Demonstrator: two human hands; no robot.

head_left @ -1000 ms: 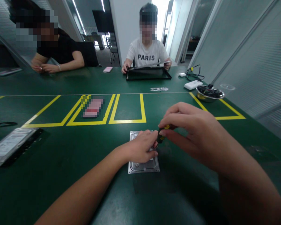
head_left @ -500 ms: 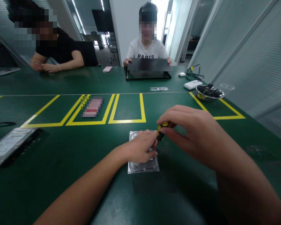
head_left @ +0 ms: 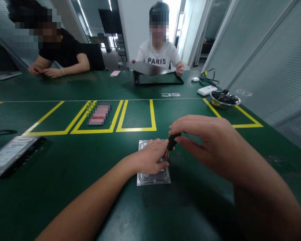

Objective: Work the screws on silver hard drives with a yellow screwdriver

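A silver hard drive [head_left: 154,180] lies flat on the green table before me. My left hand [head_left: 154,156] rests across its top, fingers curled over toward the right edge and thumb lying lower down. In my right hand [head_left: 200,137], pinched between fingers and thumb, is a screwdriver [head_left: 172,141] with a black and yellow handle. It leans with its lower end down by my left fingertips at the drive's right side. The screwdriver's tip is hidden behind those fingers.
At the left lies another drive-like device [head_left: 13,155]. A pink phone [head_left: 99,115] sits within yellow tape. A metal bowl [head_left: 224,102] of dark parts and a white box [head_left: 207,90] stand at the right. Across the table, a person handles a thin dark panel [head_left: 150,68].
The screwdriver handle has turned in my right fingers, showing less yellow. My left hand stays put. The person opposite has tilted and shifted the panel toward the left.
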